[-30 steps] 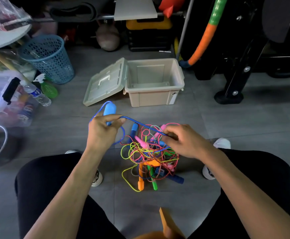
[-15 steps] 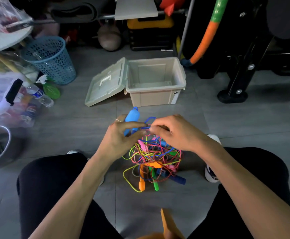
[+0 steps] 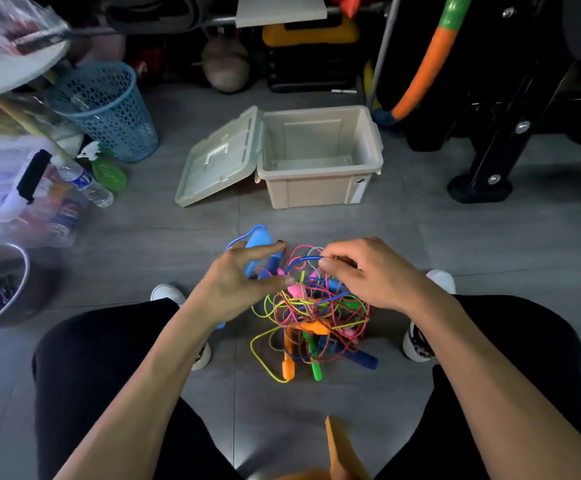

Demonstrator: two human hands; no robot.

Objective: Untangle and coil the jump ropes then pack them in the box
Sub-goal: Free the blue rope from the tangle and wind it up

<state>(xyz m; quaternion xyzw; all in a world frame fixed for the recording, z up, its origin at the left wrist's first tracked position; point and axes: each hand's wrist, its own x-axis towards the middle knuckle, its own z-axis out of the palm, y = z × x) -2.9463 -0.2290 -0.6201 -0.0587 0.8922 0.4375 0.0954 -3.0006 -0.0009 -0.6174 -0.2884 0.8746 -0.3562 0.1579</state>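
On the grey tiled floor (image 3: 143, 258) between the person's feet lies the tangle of jump ropes (image 3: 311, 318): yellow, red, blue and twisted cords knotted over orange, green, pink and dark blue handles. At its far edge the right hand (image 3: 368, 275) hovers over the heap, fingers curled, pinching a loop of the blue cord (image 3: 304, 260) between thumb and fingertips. Just left of it, the left hand (image 3: 237, 289) has thumb and forefinger spread apart around a light blue handle (image 3: 257, 249); the handle sits behind the fingers, and whether they actually clamp it cannot be told. A thin blue cord arcs over the top of that handle.

Beyond the hands stands the beige box (image 3: 320, 188), open, its inside bare, with the lid (image 3: 218, 157) leaning against its left side. Further left are a blue mesh basket (image 3: 105, 109), a green spray bottle (image 3: 105, 169) and a water bottle (image 3: 85, 183). An orange-and-green hoop (image 3: 431, 57) leans at the upper right.
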